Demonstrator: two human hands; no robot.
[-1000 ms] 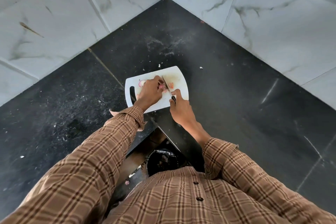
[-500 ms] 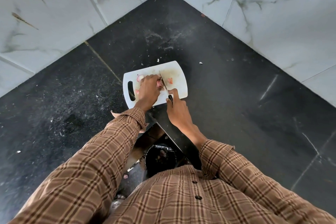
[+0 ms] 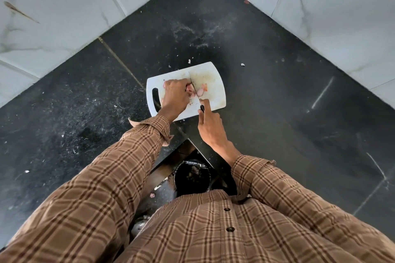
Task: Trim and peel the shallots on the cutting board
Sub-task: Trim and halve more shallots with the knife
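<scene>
knife (image 3: 194, 88) now deeper across shallot (image 3: 189, 89)

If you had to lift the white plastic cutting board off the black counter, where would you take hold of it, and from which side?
I would probably grip the white plastic cutting board by its slot handle, the dark cut-out along its left short edge. Come from the left, fingers through the slot. The left hand partly covers that end now, and shallot pieces and the knife occupy the middle.

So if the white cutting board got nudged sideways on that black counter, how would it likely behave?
The cutting board looks thin and flat, so probably stiff and light. On the smooth black counter it might slide, not tip. The left hand pressing down on it probably steadies it.
</scene>
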